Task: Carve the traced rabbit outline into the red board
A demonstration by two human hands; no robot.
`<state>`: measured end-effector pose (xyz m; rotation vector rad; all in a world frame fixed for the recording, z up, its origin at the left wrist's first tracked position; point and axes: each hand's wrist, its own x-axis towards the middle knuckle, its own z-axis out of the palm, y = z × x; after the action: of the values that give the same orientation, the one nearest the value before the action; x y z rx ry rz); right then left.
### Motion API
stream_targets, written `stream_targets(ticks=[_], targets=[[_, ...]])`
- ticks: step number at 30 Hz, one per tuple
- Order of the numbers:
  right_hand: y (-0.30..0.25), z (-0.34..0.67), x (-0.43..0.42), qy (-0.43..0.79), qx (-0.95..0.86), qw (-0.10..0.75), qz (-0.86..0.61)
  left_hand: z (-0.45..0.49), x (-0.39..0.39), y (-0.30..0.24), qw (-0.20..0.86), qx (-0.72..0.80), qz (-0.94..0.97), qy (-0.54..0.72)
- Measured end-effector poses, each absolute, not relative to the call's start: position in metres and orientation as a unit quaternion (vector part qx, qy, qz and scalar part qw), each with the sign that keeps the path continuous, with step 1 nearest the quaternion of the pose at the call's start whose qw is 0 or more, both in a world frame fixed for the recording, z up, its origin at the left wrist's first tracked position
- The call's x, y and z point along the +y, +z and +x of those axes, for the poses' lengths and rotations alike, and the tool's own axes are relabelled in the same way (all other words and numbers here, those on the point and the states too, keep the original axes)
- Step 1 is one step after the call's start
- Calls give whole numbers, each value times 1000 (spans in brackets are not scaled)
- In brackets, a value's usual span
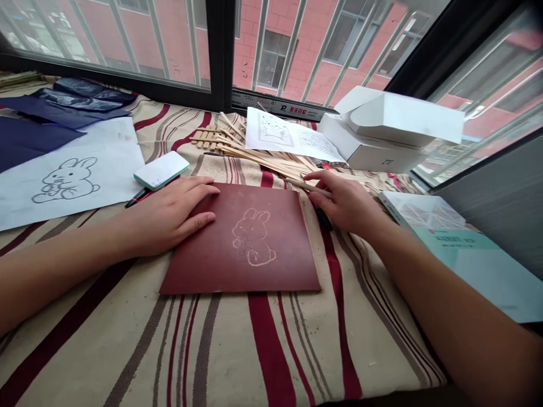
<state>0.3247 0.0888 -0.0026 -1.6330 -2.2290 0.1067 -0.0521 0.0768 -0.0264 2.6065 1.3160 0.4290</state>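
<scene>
A reddish-brown board (292, 237) lies flat on the striped cloth in front of me, with a rabbit outline (254, 237) cut in pale lines on it. My left hand (178, 212) rests on the board's left side, its fingers stretched out and slightly apart. Beyond the far right corner, my right hand (339, 198) closes its fingers around a thin wooden stick-like tool (307, 186), whose tip points left. Under that hand, a black object (323, 219), perhaps a pen, shows in part.
A white-topped eraser block (162, 169) and a black-red pen (138, 198) lie beside my left hand. Paper with a rabbit drawing (114, 152) is at left, wooden strips (271, 158) and a printed sheet (292, 138) behind. A white box (382, 152) and book (475, 265) stand right.
</scene>
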Motion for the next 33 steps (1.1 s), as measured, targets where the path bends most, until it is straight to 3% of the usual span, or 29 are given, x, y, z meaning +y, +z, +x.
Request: stream_targets(ticks=[9,15,19,22,26,28,30,33], targets=[[8,325,85,-69,-790,133,-594,-55,80,-30,83,443,882,138],[24,312,70,-51,-769,-101,-630,-54,78,-29,79,443,883,134],[22,315,66,-37,-762,-110,-637,-53,77,-30,75,435,887,138],[28,326,65,28,-767,-55,-639,-52,76,-28,75,436,887,134],[51,354,66,83,-711,87,-692,-49,74,-22,76,444,884,124],[60,368,65,91,-678,239,-689,-47,73,-19,83,449,883,105],[64,374,64,183,-648,413,-613,-46,73,-18,89,455,882,90],[63,362,58,326,-612,546,-471,-47,73,-20,85,455,880,101]])
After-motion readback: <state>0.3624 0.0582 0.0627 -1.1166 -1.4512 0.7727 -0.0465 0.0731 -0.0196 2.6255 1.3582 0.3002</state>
